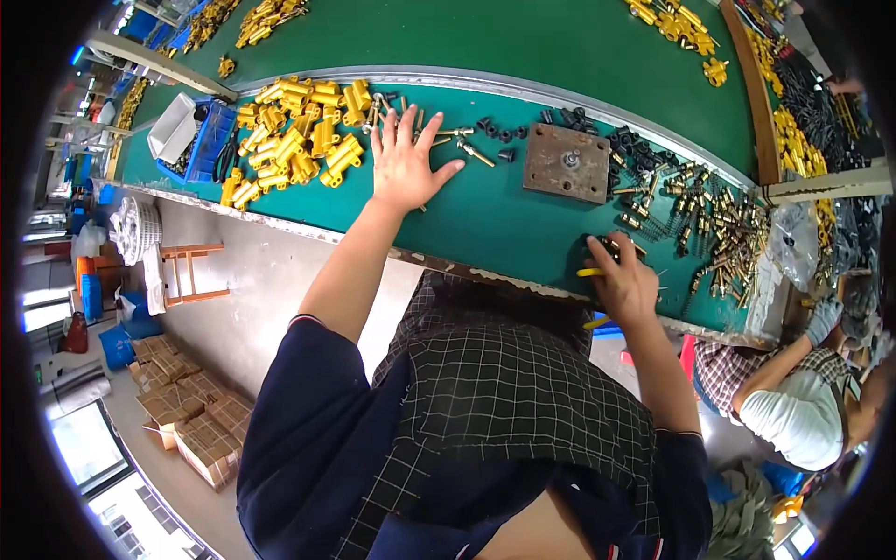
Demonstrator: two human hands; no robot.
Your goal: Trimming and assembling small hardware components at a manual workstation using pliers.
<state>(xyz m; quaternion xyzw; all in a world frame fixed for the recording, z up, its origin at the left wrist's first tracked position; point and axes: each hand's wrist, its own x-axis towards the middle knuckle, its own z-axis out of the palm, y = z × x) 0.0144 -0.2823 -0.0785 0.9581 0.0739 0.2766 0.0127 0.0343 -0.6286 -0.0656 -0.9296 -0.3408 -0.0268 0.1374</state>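
My left hand lies with fingers spread on the green bench top, over several small metal pins. A metal pin shows just right of its thumb. Left of the fingers is a heap of yellow cylindrical parts. My right hand is curled near the bench's front edge around a tool with yellow handles, apparently pliers; its jaws are mostly hidden. Small dark and brassy pieces show at its fingertips. Beyond that hand sits a brown steel block with a stud in its middle.
Black caps and brass-and-spring pieces are piled at the right. A blue bin and dark-handled pliers lie at the far left. A metal rail runs behind. A co-worker's gloved hand is at right.
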